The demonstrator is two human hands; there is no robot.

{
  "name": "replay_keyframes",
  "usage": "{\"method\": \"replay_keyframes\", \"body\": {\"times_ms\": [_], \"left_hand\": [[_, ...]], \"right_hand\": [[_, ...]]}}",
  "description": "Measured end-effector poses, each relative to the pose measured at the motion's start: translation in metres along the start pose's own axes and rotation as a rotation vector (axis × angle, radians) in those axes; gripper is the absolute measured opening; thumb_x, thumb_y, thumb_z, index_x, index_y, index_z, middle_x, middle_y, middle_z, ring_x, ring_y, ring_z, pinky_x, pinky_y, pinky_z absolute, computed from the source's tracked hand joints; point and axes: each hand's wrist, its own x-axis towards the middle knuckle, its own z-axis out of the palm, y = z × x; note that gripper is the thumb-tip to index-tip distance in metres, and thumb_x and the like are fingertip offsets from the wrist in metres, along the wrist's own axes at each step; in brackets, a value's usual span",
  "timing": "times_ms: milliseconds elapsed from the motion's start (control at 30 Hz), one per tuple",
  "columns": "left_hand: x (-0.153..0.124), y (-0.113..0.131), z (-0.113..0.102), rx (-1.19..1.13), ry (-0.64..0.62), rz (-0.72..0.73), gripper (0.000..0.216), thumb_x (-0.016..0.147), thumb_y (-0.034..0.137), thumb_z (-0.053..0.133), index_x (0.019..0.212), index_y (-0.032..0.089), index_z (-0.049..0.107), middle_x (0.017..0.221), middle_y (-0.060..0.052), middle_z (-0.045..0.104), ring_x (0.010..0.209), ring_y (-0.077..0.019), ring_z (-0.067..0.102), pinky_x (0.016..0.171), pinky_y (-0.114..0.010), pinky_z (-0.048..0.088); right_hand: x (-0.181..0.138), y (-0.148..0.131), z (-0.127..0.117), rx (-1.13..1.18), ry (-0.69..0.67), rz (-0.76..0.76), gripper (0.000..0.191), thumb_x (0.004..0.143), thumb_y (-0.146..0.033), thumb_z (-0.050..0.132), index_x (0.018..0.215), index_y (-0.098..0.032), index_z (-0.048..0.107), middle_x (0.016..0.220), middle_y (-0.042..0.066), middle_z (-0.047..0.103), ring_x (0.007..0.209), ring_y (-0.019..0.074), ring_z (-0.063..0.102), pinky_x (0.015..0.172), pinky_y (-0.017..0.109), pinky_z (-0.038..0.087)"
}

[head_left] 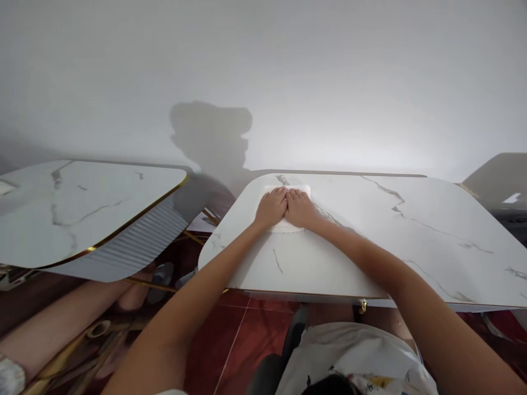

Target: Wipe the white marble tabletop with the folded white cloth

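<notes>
Both arms (226,274) stretched forward, converging | Left hand (272,209) and right hand (300,209) together, side by side, palms down, fingers (296,195) extended | White cloth (288,226) beneath both hands, toward the left end of the marble-patterned desk (329,274)

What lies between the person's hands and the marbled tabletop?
In the head view, a white cloth or tissue lies under the left hand and right hand, on the tabletop.
</notes>
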Motion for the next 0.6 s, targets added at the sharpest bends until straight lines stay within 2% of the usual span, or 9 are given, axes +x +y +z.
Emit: {"method": "replay_keyframes", "body": {"times_ms": [267, 467, 600], "left_hand": [[0.027, 0.129, 0.025, -0.115, -0.019, 0.085, 0.046, 0.091, 0.019, 0.031, 0.135, 0.015, 0.045, 0.147, -0.011, 0.043, 0.137, -0.0233, 0.034, 0.112, -0.043, 0.026], [0.040, 0.217, 0.040, -0.138, -0.057, 0.129, 0.046, 0.091, 0.018, 0.032, 0.135, 0.015, 0.044, 0.147, -0.010, 0.042, 0.137, -0.0227, 0.034, 0.113, -0.043, 0.024], [0.050, 0.272, 0.053, -0.164, -0.033, 0.202, 0.044, 0.091, 0.018, 0.032, 0.133, 0.012, 0.045, 0.145, -0.012, 0.045, 0.135, -0.0239, 0.035, 0.111, -0.043, 0.026]], "right_hand": [[-0.069, 0.096, -0.059, -0.145, -0.068, 0.124, 0.055, 0.090, -0.020, 0.033, 0.141, 0.000, 0.039, 0.146, 0.017, 0.042, 0.135, 0.0287, 0.034, 0.112, 0.041, 0.021], [-0.122, 0.157, -0.098, -0.228, -0.095, 0.190, 0.056, 0.092, -0.025, 0.033, 0.143, -0.002, 0.037, 0.148, 0.016, 0.040, 0.136, 0.0285, 0.034, 0.110, 0.042, 0.025], [-0.156, 0.199, -0.120, -0.241, -0.070, 0.210, 0.056, 0.091, -0.025, 0.035, 0.142, -0.003, 0.039, 0.146, 0.015, 0.043, 0.134, 0.0280, 0.036, 0.110, 0.041, 0.027]]}}
